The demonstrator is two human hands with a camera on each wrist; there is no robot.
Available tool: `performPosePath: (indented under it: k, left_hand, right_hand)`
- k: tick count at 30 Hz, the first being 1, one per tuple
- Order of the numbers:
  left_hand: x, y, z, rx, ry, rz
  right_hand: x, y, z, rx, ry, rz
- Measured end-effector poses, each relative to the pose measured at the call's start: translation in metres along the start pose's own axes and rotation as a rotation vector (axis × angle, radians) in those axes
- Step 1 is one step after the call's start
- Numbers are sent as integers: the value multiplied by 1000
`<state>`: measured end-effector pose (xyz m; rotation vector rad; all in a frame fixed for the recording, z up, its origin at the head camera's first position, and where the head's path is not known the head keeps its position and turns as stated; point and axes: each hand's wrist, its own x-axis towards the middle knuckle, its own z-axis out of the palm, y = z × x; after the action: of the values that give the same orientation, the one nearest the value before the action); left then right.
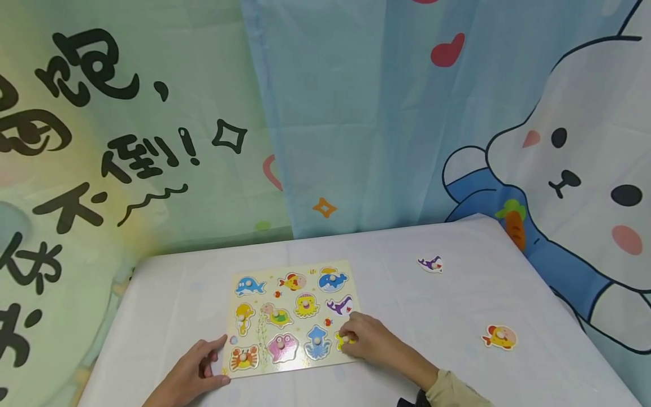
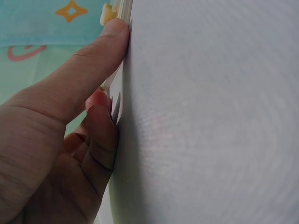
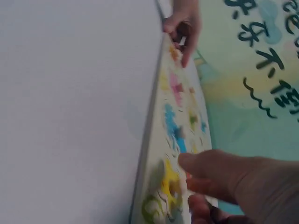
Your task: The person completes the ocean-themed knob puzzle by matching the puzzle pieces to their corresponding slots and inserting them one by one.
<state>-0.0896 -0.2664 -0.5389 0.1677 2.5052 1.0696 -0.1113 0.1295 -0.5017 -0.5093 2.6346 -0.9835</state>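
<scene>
A cream peg puzzle board with sea animals lies flat on the white table. At its lower left corner my left hand touches the left edge with thumb and index finger, the other fingers bent under; the thumb shows along that edge in the left wrist view. My right hand is over the board's lower right, partly covering a yellow starfish piece. In the right wrist view, the starfish's knob shows beside the fingers, with no grip on it visible.
A loose purple whale piece lies toward the back right of the table. Nearer, a loose yellow and red fish piece lies right of my right hand. Printed curtains hang behind the table's far edge.
</scene>
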Motion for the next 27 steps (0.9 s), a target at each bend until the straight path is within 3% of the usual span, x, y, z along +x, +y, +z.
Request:
performPosePath:
  k: [3, 7, 12, 16, 20, 24, 27]
  left_hand:
    - [1, 1, 0, 11, 5, -13]
    - [1, 3, -1, 17, 7, -14]
    - [1, 2, 0, 6, -17, -11]
    - [0, 0, 0, -22, -33, -27]
    - [0, 0, -1, -23, -32, -25]
    - [0, 0, -1, -19, -32, -25]
    - [0, 1, -1, -31, -38, -42]
  right_hand:
    - [5, 8, -14, 83, -13, 23]
    - [19, 30, -49, 188, 93, 136]
    - [26, 79, -103, 250, 224, 279]
    - [23, 120, -133, 237, 296, 331]
    - [17, 159, -146, 150, 345, 360]
    - [11, 190, -146, 96, 315, 382]
    - [8, 204, -144, 59, 294, 347]
